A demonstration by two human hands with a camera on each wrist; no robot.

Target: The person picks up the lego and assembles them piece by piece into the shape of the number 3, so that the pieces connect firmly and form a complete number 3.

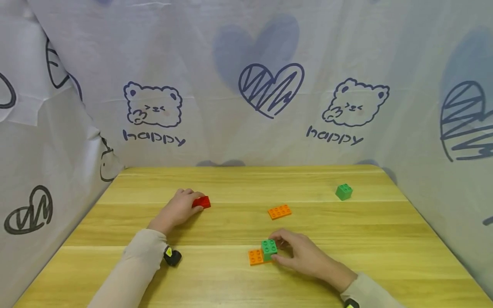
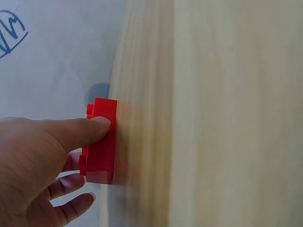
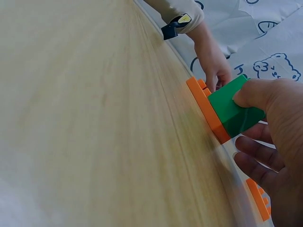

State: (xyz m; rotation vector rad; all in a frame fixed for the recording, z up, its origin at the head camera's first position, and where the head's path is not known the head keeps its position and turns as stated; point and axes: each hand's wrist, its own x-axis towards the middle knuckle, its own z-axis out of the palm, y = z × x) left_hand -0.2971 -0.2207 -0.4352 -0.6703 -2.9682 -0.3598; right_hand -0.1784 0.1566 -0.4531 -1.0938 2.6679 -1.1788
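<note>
My left hand pinches a long red toy brick between thumb and fingers, at the left of the table. In the left wrist view the thumb lies across the brick's side, and its studs face the palm. At the front middle, my right hand grips a green square brick with thumb and fingers. The green brick sits on the right part of a flat orange plate brick, whose left studs stay uncovered. In the right wrist view the thumb presses the green brick's side.
Another flat orange plate brick lies beyond my right hand. A second green brick stands at the back right of the wooden table. Printed white cloth hangs behind the table and along both sides.
</note>
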